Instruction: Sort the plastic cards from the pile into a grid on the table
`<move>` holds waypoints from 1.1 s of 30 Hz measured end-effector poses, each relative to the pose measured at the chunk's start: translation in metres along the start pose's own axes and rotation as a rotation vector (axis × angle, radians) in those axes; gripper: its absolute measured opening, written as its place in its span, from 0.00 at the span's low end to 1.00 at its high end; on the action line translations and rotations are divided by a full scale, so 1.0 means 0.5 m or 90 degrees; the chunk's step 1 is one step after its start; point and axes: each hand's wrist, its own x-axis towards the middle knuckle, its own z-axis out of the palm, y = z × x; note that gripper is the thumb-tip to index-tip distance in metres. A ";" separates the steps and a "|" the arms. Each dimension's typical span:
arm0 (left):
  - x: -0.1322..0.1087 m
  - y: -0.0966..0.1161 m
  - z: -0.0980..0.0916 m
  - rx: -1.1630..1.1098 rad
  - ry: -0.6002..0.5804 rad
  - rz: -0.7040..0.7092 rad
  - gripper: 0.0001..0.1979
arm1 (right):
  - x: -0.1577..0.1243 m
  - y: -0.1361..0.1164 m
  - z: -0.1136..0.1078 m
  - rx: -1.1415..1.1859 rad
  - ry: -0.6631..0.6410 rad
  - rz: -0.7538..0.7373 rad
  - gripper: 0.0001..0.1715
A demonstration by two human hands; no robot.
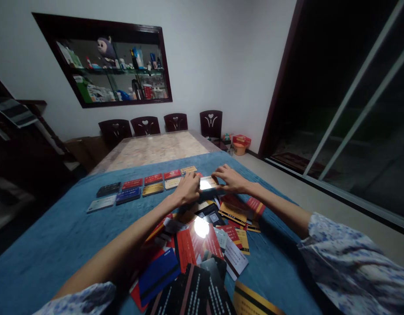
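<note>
Between my two hands is a pale, shiny plastic card [207,183], glaring in the light; whether more cards lie under it I cannot tell. My left hand [187,189] grips its left end, fingers bent. On its right end are the thumb and fingers of my right hand [230,178]. Two rows of cards lie to the left, among them a dark one [109,189], a blue one [128,195], a gold one [152,189] and a red one [172,174]. Closer to me spreads a loose heap of cards, with a blue card [159,275] and a yellow card [233,213] in it.
A blue cloth [67,236] covers the near part of the table, whose marbled top [156,146] shows beyond. Several dark chairs [211,124] stand past it. Shelves [123,70] are set in the wall, and a glass sliding door [346,105] is at right.
</note>
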 end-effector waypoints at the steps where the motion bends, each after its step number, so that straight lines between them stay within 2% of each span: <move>1: 0.003 -0.006 -0.001 0.004 -0.001 -0.004 0.11 | 0.009 0.000 -0.002 -0.004 -0.002 -0.001 0.19; 7: 0.023 -0.043 -0.009 0.019 0.007 -0.031 0.12 | 0.065 -0.004 -0.010 -0.017 -0.023 0.004 0.13; 16: 0.048 -0.083 -0.024 0.044 -0.006 -0.084 0.13 | 0.136 -0.016 -0.013 -0.035 -0.056 0.027 0.11; 33: 0.130 -0.165 -0.003 0.069 -0.043 -0.152 0.15 | 0.270 0.014 0.023 -0.062 -0.128 0.074 0.16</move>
